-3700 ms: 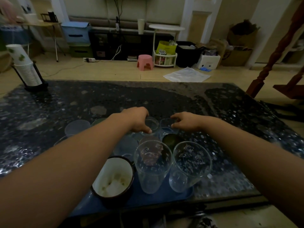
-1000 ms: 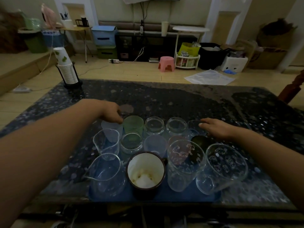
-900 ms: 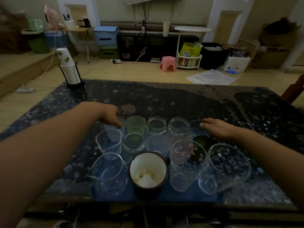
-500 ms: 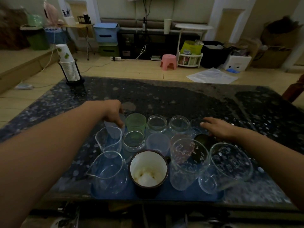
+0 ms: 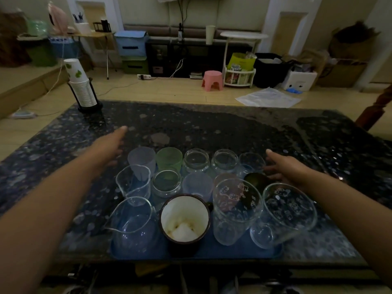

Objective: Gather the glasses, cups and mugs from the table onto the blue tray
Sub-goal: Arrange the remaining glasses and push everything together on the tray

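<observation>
A blue tray [image 5: 199, 252] at the table's near edge carries several vessels. Among them are a frosted cup [image 5: 141, 161], a green cup [image 5: 169, 159], small clear jars [image 5: 196, 160], a dark mug with a white inside [image 5: 184, 217] and two tall printed glasses [image 5: 236, 206]. My left hand [image 5: 108, 148] hovers just left of the frosted cup, fingers stretched out, holding nothing. My right hand [image 5: 285, 167] lies flat at the tray's far right corner, fingers straight beside a small clear glass [image 5: 251, 164].
The dark speckled table [image 5: 212, 128] reaches far back. A stack of paper cups in a black holder [image 5: 81, 88] stands at its far left corner. Beyond are the wooden floor, a pink stool [image 5: 212, 80] and shelves with boxes.
My left hand has let go of the frosted cup and opened, moving left and away from it. My right hand stays at the tray's far right corner.
</observation>
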